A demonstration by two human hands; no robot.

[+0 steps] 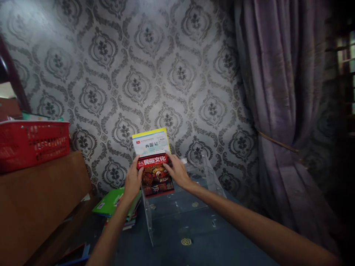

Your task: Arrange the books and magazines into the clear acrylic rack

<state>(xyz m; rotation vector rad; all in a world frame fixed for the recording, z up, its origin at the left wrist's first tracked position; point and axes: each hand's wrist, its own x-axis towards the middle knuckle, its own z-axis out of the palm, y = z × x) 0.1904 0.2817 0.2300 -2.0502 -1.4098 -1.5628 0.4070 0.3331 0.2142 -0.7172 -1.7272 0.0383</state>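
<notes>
My left hand grips the left edge of a red and dark book with large white Chinese characters on its cover. My right hand is closed on the same book's upper right edge, thumb on the front. Behind it stands a white book with a yellow border, its top half showing above; whether the fingers also hold this one I cannot tell. Both books are upright at the left part of a clear plastic rack with transparent side walls.
Left of the rack lies a stack of books topped by a green one. A red plastic basket sits on a cardboard box at the far left. The patterned wall rises behind, and a purple curtain hangs at right.
</notes>
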